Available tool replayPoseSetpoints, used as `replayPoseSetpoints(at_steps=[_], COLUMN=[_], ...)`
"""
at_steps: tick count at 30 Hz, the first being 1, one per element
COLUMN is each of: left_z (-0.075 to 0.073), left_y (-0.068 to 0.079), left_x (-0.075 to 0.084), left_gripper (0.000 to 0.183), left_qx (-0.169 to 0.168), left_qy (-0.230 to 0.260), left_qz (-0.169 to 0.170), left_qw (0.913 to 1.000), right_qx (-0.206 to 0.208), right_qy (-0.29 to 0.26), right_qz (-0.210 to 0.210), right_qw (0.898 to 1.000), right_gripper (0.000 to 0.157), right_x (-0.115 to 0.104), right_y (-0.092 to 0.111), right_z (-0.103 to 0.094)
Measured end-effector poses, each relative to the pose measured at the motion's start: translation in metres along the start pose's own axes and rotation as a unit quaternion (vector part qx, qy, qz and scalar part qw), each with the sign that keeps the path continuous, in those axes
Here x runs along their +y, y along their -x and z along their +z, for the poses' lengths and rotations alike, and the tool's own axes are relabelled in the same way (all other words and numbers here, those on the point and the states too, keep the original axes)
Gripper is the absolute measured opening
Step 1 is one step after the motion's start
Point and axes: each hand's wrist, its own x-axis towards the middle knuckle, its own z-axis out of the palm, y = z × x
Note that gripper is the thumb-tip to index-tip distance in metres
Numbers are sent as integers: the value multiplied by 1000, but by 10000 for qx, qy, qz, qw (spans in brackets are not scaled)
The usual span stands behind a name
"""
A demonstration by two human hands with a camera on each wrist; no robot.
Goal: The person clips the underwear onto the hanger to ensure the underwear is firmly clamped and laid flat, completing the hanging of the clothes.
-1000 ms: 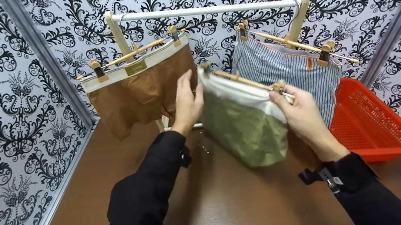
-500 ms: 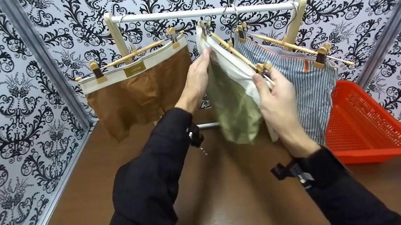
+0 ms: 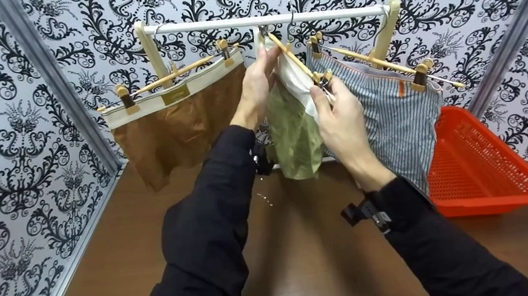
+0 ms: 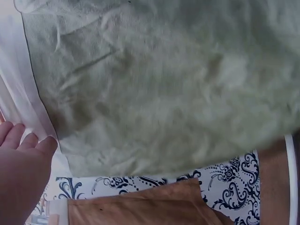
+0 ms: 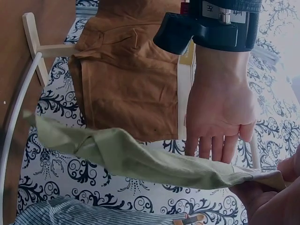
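Green shorts with a white waistband hang from a wooden clip hanger. Its metal hook overlaps the white rail in the head view. My right hand pinches the near end of this hanger, by the clip and the waistband corner. Extended fingers of my left hand touch the waistband towards its far end. The left wrist view has the green cloth spread broadly past the left fingertips. From the right wrist, the shorts appear edge-on, in front of the left fingertips.
Brown shorts hang from the rail at left, blue-striped shorts at right, close beside the green pair. A red basket stands at the right on the brown table. Patterned walls enclose the back and sides.
Both hands have lifted the green shorts and hanger up and back to the rail. The hanger has turned more end-on, and its hook now shows at the rail.
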Motion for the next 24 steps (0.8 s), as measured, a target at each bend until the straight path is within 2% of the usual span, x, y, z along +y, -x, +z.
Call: replayPoseSetpoints(at_steps=[10, 16, 24], left_z=[-4, -6, -8], left_y=[6, 7, 8], left_x=[-8, -11, -14], left_gripper=[64, 64, 63], left_qx=[10, -84, -151], left_qy=[65, 55, 181], left_qz=[-292, -508, -598], left_qw=[9996, 9987, 9979], right_qx=[-275, -264, -206], right_qy=[-129, -107, -56], right_qz=[83, 16, -161], right_qw=[9995, 9996, 9996], right_gripper=[35, 34, 36], right_x=[3, 5, 12], right_y=[3, 6, 9], right_z=[12, 15, 18])
